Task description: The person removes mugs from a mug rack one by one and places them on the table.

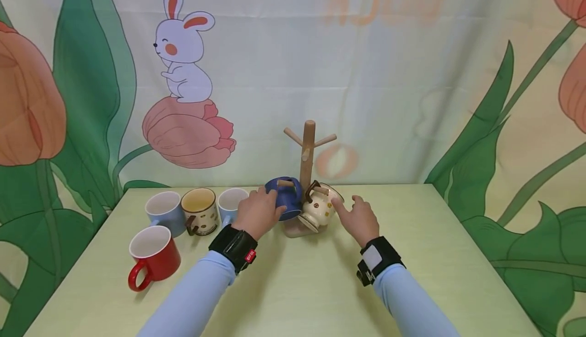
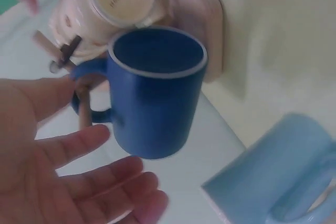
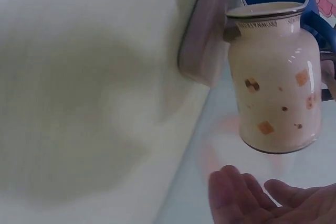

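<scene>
A wooden mug tree (image 1: 307, 160) stands at the middle of the green table (image 1: 302, 286). A dark blue mug (image 1: 286, 198) hangs by its handle on a low left peg. A cream mug with brown and orange spots (image 1: 319, 208) hangs tilted on the low right peg. My left hand (image 1: 260, 212) is right beside the blue mug (image 2: 153, 94), fingers (image 2: 89, 142) straight and spread, holding nothing. My right hand (image 1: 359, 218) hovers just right of the cream mug (image 3: 275, 82), its fingers (image 3: 239, 192) straight below the mug and apart from it.
Left of the tree stand a pale blue mug (image 1: 165, 211), a cream mug with a brown handle (image 1: 200, 211) and another pale blue mug (image 1: 230, 203). A red mug (image 1: 153, 256) stands nearer the front left. A printed cloth backdrop rises behind the table.
</scene>
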Demonstrator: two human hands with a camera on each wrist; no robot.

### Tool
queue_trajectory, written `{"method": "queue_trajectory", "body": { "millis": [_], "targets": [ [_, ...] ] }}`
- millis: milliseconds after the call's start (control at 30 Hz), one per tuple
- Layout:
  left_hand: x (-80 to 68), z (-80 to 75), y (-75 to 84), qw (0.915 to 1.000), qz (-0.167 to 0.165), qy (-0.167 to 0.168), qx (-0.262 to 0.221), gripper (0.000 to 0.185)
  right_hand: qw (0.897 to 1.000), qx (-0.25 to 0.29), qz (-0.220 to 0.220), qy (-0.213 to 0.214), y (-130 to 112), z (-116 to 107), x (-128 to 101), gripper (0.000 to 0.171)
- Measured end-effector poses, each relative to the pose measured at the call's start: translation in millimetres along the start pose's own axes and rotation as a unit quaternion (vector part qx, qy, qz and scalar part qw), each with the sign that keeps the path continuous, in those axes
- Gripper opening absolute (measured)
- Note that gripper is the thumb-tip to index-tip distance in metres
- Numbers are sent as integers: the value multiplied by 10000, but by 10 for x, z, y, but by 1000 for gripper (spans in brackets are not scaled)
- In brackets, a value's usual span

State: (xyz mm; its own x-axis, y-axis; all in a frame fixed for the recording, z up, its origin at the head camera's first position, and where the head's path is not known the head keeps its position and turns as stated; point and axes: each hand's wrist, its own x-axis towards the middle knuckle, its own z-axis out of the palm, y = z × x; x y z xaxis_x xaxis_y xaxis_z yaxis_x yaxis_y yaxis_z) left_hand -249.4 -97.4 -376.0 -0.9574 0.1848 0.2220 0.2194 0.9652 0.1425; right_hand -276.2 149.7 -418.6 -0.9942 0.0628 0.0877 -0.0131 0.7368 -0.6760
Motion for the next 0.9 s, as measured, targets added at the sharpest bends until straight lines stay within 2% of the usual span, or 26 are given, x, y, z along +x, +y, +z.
{"method": "queue_trajectory", "body": {
  "millis": [67,167,267,367,500,633,900],
  "targets": [
    [-80,14,3,9999,45,-104,-26,47,9992,246,160,-289,39,49,-2,83],
    [-183,30,23,9990,85,-432,-112,48,9939,696,477,-717,77,127,11,87],
    [-277,49,42,9963,169,-830,-141,47,9813,1357,839,-1080,81,197,25,91],
    [-371,78,48,9933,289,-1107,-147,43,9622,2070,1170,-1328,53,249,22,93],
    [-478,129,42,9922,365,-1180,-181,41,9430,2670,1305,-1501,-1,295,19,88],
    [-552,169,32,9919,277,-1213,-263,42,9282,3075,1372,-1584,-32,345,44,83],
    [-602,231,-8,9914,173,-1231,-419,41,9075,3629,1506,-1484,-40,449,124,76]
  ]
}}
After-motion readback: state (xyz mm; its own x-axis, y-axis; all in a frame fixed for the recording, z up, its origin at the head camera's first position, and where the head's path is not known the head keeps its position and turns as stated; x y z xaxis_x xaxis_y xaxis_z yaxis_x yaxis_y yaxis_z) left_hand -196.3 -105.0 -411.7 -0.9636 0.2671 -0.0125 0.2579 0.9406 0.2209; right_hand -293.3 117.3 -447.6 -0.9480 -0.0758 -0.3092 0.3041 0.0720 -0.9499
